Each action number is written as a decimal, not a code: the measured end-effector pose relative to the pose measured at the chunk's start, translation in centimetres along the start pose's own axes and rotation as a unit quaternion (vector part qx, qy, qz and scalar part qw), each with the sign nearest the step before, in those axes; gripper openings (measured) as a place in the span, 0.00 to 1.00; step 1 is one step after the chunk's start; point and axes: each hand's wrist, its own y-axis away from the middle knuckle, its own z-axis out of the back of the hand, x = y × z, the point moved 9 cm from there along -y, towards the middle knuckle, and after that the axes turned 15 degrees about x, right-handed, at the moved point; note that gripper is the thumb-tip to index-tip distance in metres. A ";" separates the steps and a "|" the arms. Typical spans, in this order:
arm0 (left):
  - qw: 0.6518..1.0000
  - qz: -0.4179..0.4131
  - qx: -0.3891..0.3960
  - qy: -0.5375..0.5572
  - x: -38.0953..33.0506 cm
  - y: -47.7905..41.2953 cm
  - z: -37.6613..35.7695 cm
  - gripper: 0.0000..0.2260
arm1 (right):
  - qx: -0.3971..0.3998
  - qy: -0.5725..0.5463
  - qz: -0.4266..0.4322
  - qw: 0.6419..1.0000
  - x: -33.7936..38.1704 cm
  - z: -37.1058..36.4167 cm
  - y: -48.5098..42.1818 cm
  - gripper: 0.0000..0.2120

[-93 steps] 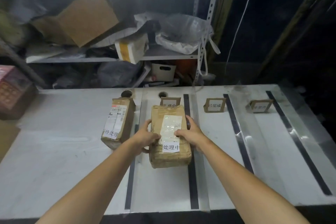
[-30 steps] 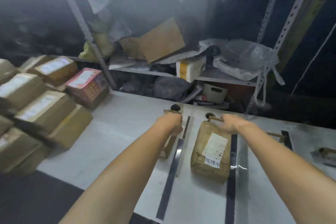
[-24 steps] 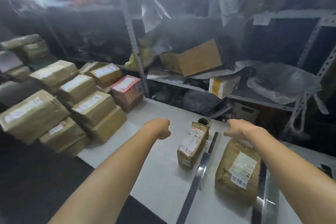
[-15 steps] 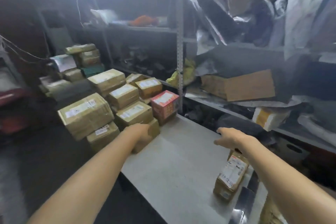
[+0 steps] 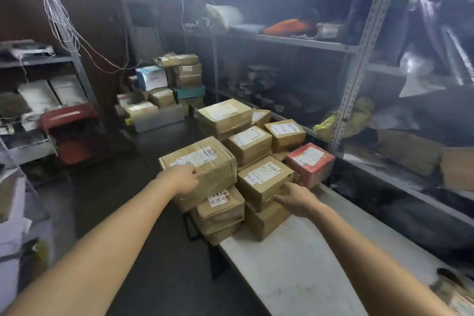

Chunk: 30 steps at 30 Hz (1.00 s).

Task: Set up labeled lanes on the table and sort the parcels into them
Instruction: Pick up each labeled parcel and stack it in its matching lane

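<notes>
A stack of brown cardboard parcels sits at the left end of the white table (image 5: 295, 264). My left hand (image 5: 183, 179) rests on the near top edge of the big top parcel (image 5: 205, 159), fingers laid against it. My right hand (image 5: 295, 197) reaches with straight fingers to the lower front of a smaller labelled parcel (image 5: 265, 178). Below them lies a parcel with a white handwritten label (image 5: 218, 204). A red box (image 5: 310, 161) stands behind. One sorted parcel (image 5: 456, 295) peeks in at the bottom right corner; the lanes are out of view.
Metal shelving (image 5: 359, 46) full of clutter runs along the table's far side. More boxes are piled on the floor at the back (image 5: 174, 84). A red seat-like object (image 5: 69, 131) and another rack stand at the left. Dark floor lies between.
The view has swung left from the taped lanes to the parcel stack. Both hands left the parcel placed in its lane and now reach onto the stacked parcels.
</notes>
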 end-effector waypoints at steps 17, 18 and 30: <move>0.998 0.055 -0.032 0.009 11.2 -9.5 6.6 0.22 | -0.024 -0.147 0.040 0.988 12.1 -5.1 -14.4 0.19; 0.999 0.044 -0.027 0.013 11.1 -10.5 6.7 0.22 | -0.039 -0.169 0.030 0.984 12.3 -5.2 -14.7 0.20; 0.982 -0.112 0.102 0.108 9.4 -21.1 4.2 0.24 | -0.169 -0.511 -0.075 0.839 14.9 -11.1 -15.9 0.53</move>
